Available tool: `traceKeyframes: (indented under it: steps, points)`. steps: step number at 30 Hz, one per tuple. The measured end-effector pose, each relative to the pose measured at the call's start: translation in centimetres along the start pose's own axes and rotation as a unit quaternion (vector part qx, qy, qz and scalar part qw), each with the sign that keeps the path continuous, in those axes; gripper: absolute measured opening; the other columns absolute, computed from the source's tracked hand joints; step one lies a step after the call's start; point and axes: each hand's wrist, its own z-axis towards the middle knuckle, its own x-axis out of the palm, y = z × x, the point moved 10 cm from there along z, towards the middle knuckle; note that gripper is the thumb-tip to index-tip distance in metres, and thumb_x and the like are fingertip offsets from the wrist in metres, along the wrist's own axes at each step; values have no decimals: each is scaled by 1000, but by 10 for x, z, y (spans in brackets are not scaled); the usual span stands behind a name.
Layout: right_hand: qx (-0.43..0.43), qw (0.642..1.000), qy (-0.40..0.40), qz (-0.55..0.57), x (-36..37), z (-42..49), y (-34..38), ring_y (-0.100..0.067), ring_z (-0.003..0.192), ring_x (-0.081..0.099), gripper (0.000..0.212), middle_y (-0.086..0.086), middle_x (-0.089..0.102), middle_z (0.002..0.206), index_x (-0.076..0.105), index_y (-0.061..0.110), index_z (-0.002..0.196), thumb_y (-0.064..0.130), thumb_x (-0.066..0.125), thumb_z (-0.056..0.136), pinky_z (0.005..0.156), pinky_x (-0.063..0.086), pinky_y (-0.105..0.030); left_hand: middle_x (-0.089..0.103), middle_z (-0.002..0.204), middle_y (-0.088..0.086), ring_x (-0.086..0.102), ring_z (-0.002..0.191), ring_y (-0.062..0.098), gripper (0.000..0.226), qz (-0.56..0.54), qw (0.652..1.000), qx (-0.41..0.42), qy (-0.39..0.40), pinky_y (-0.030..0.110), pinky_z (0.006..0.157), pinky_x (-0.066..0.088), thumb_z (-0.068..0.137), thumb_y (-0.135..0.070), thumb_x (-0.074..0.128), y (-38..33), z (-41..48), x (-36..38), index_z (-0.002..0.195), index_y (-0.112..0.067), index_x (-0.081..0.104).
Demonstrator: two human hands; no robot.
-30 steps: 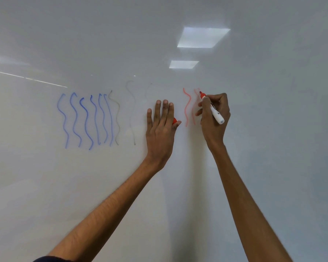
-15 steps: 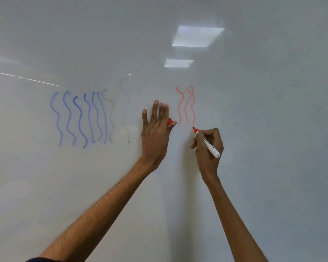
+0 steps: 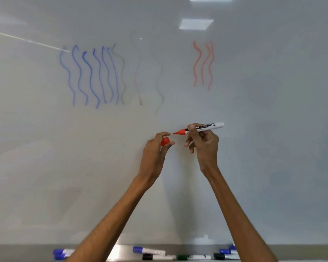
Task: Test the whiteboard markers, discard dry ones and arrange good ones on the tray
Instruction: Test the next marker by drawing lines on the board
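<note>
My right hand [image 3: 204,146] holds an uncapped red marker [image 3: 208,127] level, off the whiteboard, its red tip pointing left. My left hand [image 3: 155,150] pinches the red cap [image 3: 164,141] between thumb and fingers, a short gap left of the tip. Above on the whiteboard [image 3: 273,110] are three red wavy lines [image 3: 203,65], several blue wavy lines [image 3: 91,76] and faint grey ones [image 3: 140,76]. The metal tray [image 3: 121,250] runs along the bottom edge with capped markers lying on it.
On the tray lie blue-capped markers at the left [image 3: 62,254], a blue one [image 3: 148,250], a black one [image 3: 157,257], a green one [image 3: 193,257], and black and blue ones at the right [image 3: 225,254]. Ceiling lights reflect in the board's top.
My right hand finished a third red line, then dropped away from the board and turned the marker level. My left hand left the board and now pinches the cap. The view tilted down, revealing the tray.
</note>
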Motion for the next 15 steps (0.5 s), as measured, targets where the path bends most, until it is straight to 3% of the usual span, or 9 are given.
traceKeyframes:
  steps: [3, 7, 9, 12, 15]
  points:
    - [32, 999, 18, -11, 6, -11, -20, -21, 56, 58, 19, -15, 69, 77, 68, 14, 88, 32, 64, 92, 43, 40, -25, 64, 92, -7, 62, 85, 15, 32, -26, 998, -51, 34, 29, 73, 51, 92, -37, 63, 20, -9, 1, 108, -30, 36]
    - [64, 997, 40, -32, 13, -23, -44, -18, 55, 59, 14, -5, 67, 70, 68, 12, 90, 23, 63, 96, 44, 41, -25, 62, 94, -17, 62, 88, 6, 33, -37, 995, -70, 62, 20, 74, 48, 92, -37, 63, 27, -21, 1, 100, -29, 32]
    - [75, 995, 53, -38, 17, -28, -54, -18, 55, 59, 14, -2, 66, 67, 68, 10, 90, 23, 64, 95, 45, 41, -25, 62, 93, -11, 60, 81, 8, 31, 1, 995, -46, 90, 21, 68, 46, 93, -40, 60, 26, -26, 4, 97, -31, 31]
    - [91, 994, 60, -29, 19, -36, -65, -18, 55, 59, 15, -2, 67, 66, 68, 8, 91, 22, 65, 95, 45, 42, -25, 62, 87, -2, 56, 72, 15, 26, 44, 995, -6, 93, 29, 64, 46, 94, -40, 58, 23, -32, 3, 99, -22, 40]
    - [119, 992, 45, -9, 14, -42, -77, -17, 55, 60, 15, -3, 70, 70, 70, 7, 92, 21, 66, 93, 44, 42, -23, 68, 86, -8, 66, 76, 11, 21, -17, 999, 14, 44, 30, 69, 53, 92, -33, 64, 21, -37, -7, 98, -12, 62]
